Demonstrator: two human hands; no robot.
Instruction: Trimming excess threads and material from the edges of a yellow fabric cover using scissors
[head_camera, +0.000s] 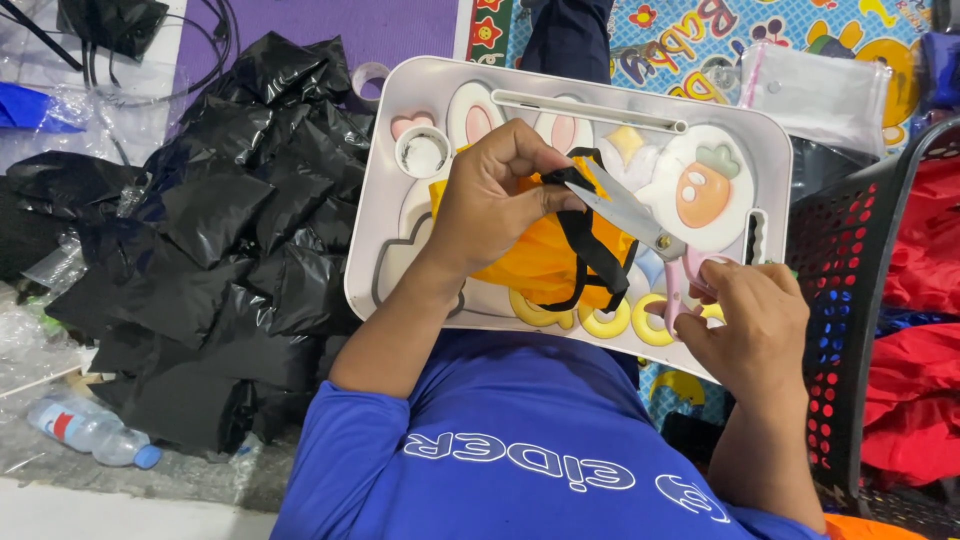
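Strap (588, 243), black and looped, sits pinched between my left hand's (492, 195) thumb and fingers, against the orange cloth (535, 262) bunched under that palm on the lap tray (420, 85). My right hand (752, 325) is closed through the pink handles of the scissors (640, 222), whose blades look nearly together, tip touching the strap by my left thumb. To cut well, I judge I should keep the strap taut and lifted off the cloth, thumb back from the tip. Black bags (230, 240) are heaped left of the tray; a crate (850, 300) stands right.
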